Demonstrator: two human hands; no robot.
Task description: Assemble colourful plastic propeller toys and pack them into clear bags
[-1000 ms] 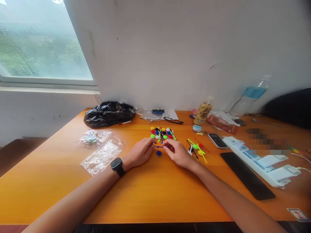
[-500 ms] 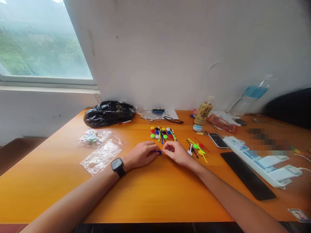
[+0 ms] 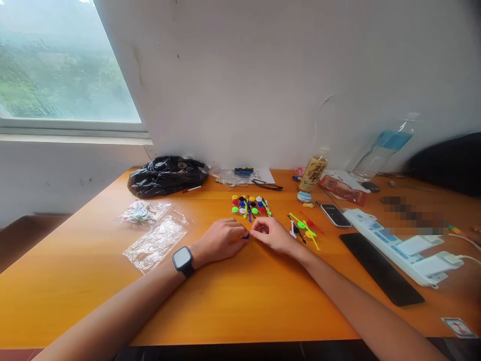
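My left hand and my right hand rest on the orange table with their fingertips meeting. Both are closed on a small blue plastic piece, a thin stick with a round disc, mostly hidden between the fingers. Just beyond my hands lies a cluster of coloured discs and sticks in red, yellow, green, blue and white. More loose sticks with discs lie to the right of my right hand. A black watch sits on my left wrist.
Clear plastic bags lie to the left, a black bag at the back. A bottle, glasses, a phone, a white power strip and a black pad fill the right side.
My hands drew back from the cluster toward me and closed together; the blue stick that showed between the fingers is now almost hidden. The blue disc no longer lies on the table.
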